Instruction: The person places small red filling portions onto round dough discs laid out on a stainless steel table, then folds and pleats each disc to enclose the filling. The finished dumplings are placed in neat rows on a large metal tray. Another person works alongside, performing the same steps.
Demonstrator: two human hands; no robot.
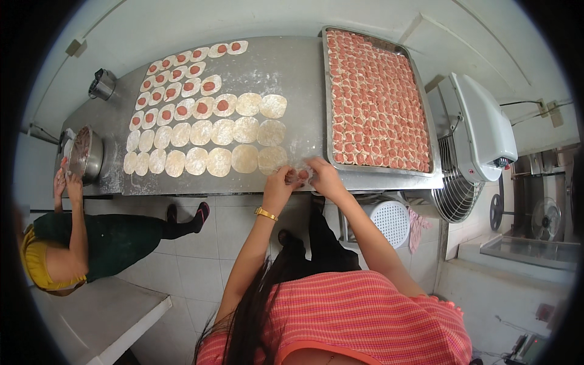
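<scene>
Grey metal table (298, 85), head view: filled wrapper (303, 174) at near edge, between left hand (281, 180) and right hand (324, 177). Both hands part-curled, fingertips holding wrapper edges; pinch firmness cannot be told. Step in hand: apparently gathering wrapper rim inward. Next move calls for even pleating. Floured wrappers (245, 159) lie close left; loaded tray (326, 91) limits right-side clearance. Co-worker (121, 243) at steel bowl (92, 161), well apart.

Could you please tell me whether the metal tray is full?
Nearly full: dumplings cover the tray except near its far-right corner.
</scene>
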